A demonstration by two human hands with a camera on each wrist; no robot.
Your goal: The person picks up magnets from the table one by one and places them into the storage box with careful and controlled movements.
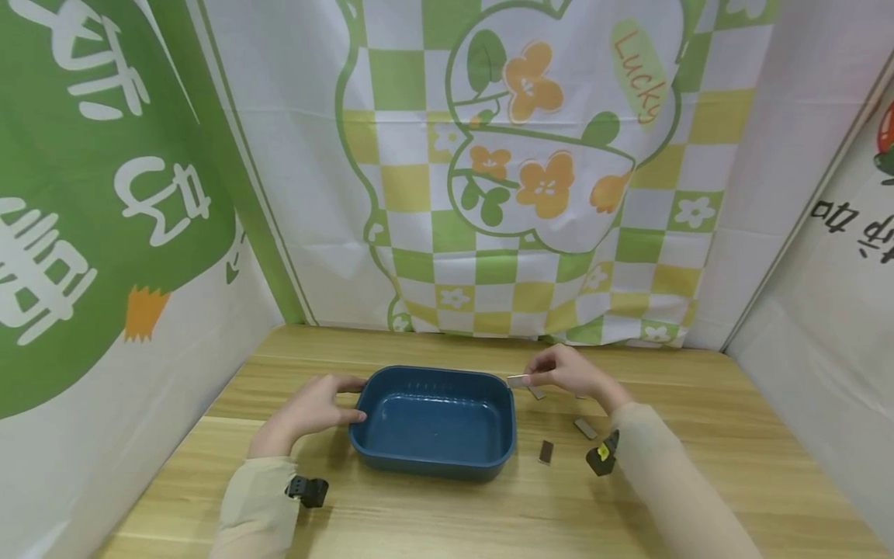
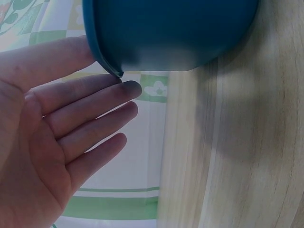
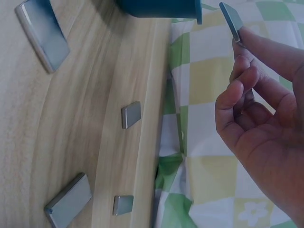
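A dark blue rectangular basin (image 1: 433, 435) sits on the wooden table. At its left end, my left hand (image 1: 313, 410) touches the rim with thumb and fingertips. In the left wrist view the fingers of this hand (image 2: 71, 114) are straight and spread beside the basin wall (image 2: 166, 38). My right hand (image 1: 567, 371) pinches a small silvery rectangular tile (image 1: 517, 381) between thumb and index finger, close to the basin's right back corner. The right wrist view shows this tile (image 3: 231, 20) raised, its other fingers curled loosely. The basin's inside shows bare.
Several similar tiles lie to the basin's right, among them a grey one (image 1: 584, 428), a brown-looking one (image 1: 545, 453) and one below the right hand (image 1: 536, 393). A printed cloth (image 1: 503, 303) hangs behind the table, with fabric walls at both sides.
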